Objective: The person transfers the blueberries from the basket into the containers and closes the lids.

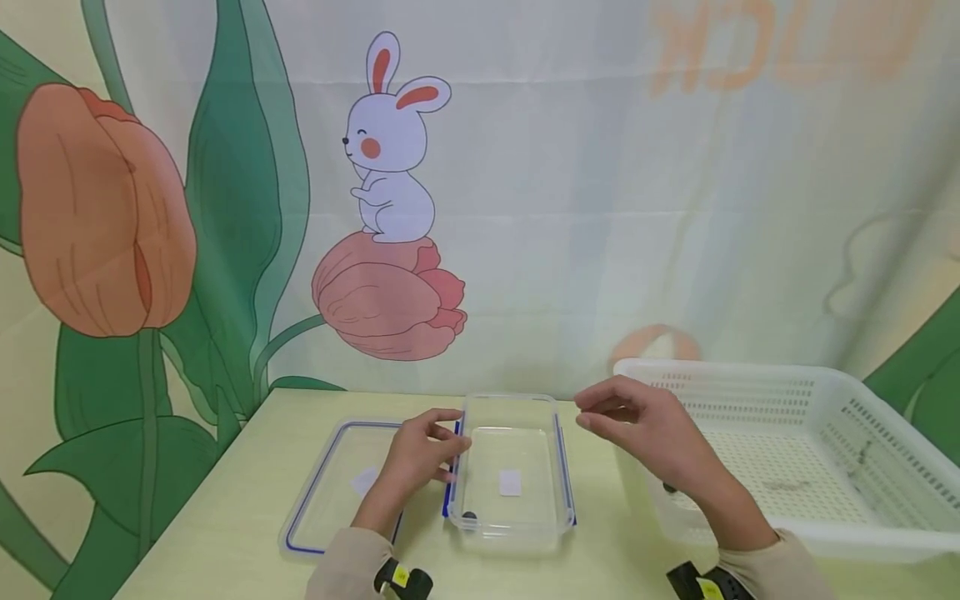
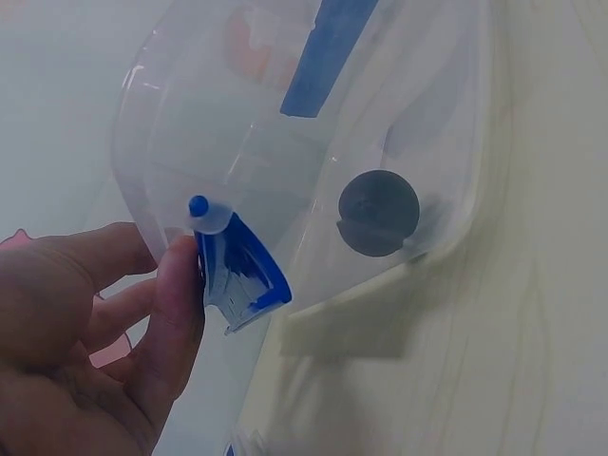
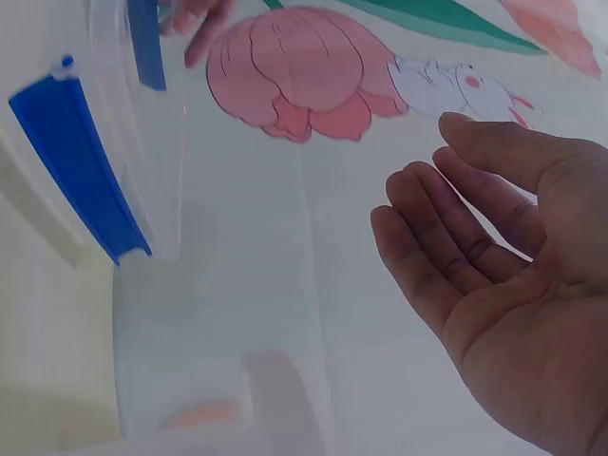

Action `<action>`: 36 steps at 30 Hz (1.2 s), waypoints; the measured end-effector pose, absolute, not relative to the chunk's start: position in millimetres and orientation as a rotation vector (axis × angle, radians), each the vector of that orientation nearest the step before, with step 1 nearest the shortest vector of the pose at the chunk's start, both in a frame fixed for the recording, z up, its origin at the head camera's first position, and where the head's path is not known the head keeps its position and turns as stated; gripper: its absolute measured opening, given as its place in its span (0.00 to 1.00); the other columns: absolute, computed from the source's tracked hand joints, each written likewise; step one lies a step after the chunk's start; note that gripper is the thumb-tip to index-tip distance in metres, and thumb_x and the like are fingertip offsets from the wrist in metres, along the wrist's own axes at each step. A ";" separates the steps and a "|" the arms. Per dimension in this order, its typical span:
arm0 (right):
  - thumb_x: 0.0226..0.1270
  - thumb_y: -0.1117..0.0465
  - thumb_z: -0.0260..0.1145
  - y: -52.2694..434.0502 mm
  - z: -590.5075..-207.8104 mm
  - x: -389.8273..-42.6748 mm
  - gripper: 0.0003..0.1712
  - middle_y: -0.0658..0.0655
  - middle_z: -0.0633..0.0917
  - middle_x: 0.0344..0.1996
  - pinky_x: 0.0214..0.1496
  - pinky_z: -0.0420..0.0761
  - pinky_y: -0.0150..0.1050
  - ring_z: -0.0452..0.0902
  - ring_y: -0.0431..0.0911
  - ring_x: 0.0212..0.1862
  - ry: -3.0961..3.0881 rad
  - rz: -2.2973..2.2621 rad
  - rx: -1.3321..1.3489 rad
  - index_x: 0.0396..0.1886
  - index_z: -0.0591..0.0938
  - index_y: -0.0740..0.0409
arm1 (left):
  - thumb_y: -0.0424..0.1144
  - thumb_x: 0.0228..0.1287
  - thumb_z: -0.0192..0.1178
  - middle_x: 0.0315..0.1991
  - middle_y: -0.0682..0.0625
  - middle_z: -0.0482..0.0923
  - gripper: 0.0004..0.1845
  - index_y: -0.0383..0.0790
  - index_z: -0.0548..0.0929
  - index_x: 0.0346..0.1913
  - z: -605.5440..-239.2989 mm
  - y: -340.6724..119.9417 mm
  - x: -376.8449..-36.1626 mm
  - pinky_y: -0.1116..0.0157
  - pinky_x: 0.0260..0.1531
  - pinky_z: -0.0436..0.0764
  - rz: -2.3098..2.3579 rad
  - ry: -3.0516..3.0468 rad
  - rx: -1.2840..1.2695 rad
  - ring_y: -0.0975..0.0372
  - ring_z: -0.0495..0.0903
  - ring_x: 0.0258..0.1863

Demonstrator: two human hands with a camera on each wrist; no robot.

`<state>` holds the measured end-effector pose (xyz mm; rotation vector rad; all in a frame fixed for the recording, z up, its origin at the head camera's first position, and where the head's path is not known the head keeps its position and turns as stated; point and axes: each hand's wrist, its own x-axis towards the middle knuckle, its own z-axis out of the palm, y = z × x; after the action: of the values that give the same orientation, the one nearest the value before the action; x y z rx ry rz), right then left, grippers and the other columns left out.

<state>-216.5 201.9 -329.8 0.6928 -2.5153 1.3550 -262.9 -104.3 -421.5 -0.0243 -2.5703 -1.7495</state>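
A clear plastic food box (image 1: 551,492) with blue side clips stands without its lid on the table. My left hand (image 1: 423,454) grips its left rim, and in the left wrist view the fingertips are beside a blue clip (image 2: 242,271). A small dark round ball (image 2: 378,211) lies inside, at the box's near left corner. My right hand (image 1: 648,425) is raised in the air to the right of the box, holding nothing. Its fingers (image 3: 418,237) are loosely bent with the thumb apart in the right wrist view.
Left of the box lies its clear lid (image 1: 322,492) with a blue seal, partly behind my left arm. A large white perforated basket (image 1: 750,375) stands on the right. A small dark object (image 1: 669,487) shows beside my right wrist. Behind the table (image 1: 247,500) hangs a printed curtain (image 1: 525,208).
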 end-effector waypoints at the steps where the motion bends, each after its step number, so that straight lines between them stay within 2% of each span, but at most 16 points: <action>1: 0.73 0.58 0.75 205.7 -328.0 -217.0 0.11 0.49 0.90 0.46 0.50 0.88 0.39 0.89 0.44 0.48 -2.520 1.341 0.667 0.52 0.89 0.53 | 0.34 0.68 0.74 0.43 0.43 0.80 0.27 0.39 0.81 0.69 -421.4 -104.5 -262.9 0.63 0.27 0.89 -1.749 -2.571 -0.024 0.57 0.83 0.32; 10: 0.74 0.55 0.74 237.6 -320.0 -221.8 0.15 0.55 0.89 0.51 0.49 0.87 0.35 0.88 0.48 0.50 -2.555 1.248 0.529 0.55 0.88 0.56 | 0.34 0.68 0.74 0.42 0.43 0.80 0.27 0.39 0.82 0.68 -420.5 -105.5 -262.9 0.63 0.27 0.89 -1.751 -2.572 -0.031 0.56 0.83 0.32; 19: 0.74 0.52 0.74 258.1 -312.6 -220.2 0.18 0.53 0.89 0.52 0.47 0.85 0.34 0.87 0.48 0.52 -2.601 1.172 0.462 0.57 0.88 0.55 | 0.34 0.68 0.74 0.42 0.43 0.80 0.27 0.39 0.81 0.69 -422.1 -104.3 -263.0 0.63 0.27 0.89 -1.770 -2.562 -0.031 0.56 0.83 0.32; 26: 0.74 0.55 0.75 266.6 -299.5 -218.9 0.14 0.52 0.89 0.48 0.49 0.86 0.34 0.88 0.49 0.50 -2.653 1.042 0.530 0.54 0.88 0.54 | 0.35 0.69 0.74 0.42 0.43 0.79 0.27 0.40 0.81 0.69 -423.1 -103.6 -262.8 0.63 0.27 0.89 -1.764 -2.571 -0.004 0.55 0.84 0.33; 31: 0.73 0.60 0.75 277.3 -289.7 -228.8 0.11 0.49 0.90 0.43 0.48 0.87 0.34 0.88 0.50 0.48 -2.707 0.926 0.622 0.52 0.88 0.55 | 0.35 0.69 0.74 0.43 0.43 0.79 0.27 0.40 0.81 0.69 -421.9 -103.5 -261.8 0.63 0.27 0.89 -1.752 -2.573 -0.013 0.55 0.84 0.33; 36: 0.71 0.62 0.76 288.9 -282.1 -245.3 0.10 0.49 0.89 0.43 0.47 0.87 0.35 0.87 0.47 0.47 -2.768 0.853 0.675 0.50 0.89 0.55 | 0.35 0.68 0.74 0.43 0.43 0.79 0.27 0.40 0.82 0.69 -420.0 -103.9 -260.2 0.63 0.27 0.89 -1.746 -2.573 -0.011 0.56 0.84 0.32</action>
<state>-245.3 288.9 -282.1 0.6751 -2.7682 0.8534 -260.2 -103.9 -420.0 -0.0112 -2.5730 -1.7461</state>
